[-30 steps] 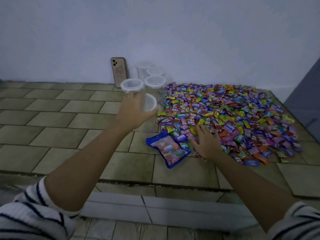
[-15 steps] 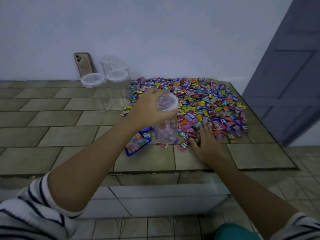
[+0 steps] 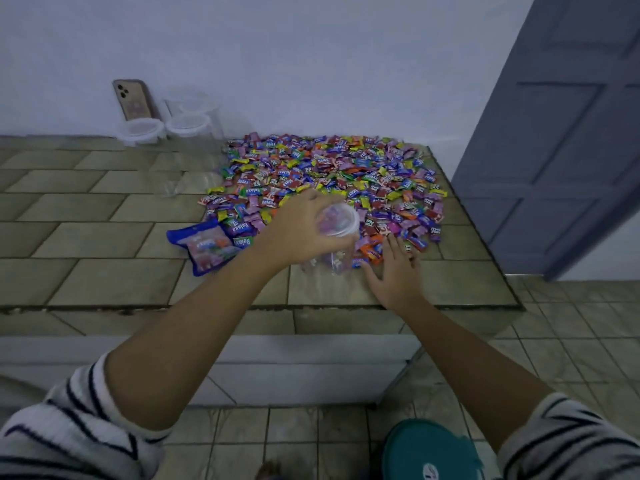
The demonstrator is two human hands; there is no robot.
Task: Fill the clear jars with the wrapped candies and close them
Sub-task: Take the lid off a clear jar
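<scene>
Where tiled ledge (image 3: 104, 237) meets white wall (image 3: 311, 64), candies (image 3: 329, 174) spread; left fingers (image 3: 313, 202) grip jar (image 3: 341, 221); right fingers (image 3: 394, 244) flat; blue door (image 3: 571, 133) beside.

Tiled table (image 3: 104, 237), back edge against the wall. Right part: wide flat spread of wrapped candies (image 3: 329, 174) running back to the wall. Blue candy bag (image 3: 207, 245) lies flat, touching the spread's near-left corner. Back left: cluster of clear jars (image 3: 188, 126), phone (image 3: 133, 100) leaning on the wall just behind them. Right hand (image 3: 394, 271) flat on the tiles at the spread's near edge. Beside it, left hand (image 3: 301, 230) grips another jar (image 3: 337, 221); can't tell if its base touches the table.
</scene>
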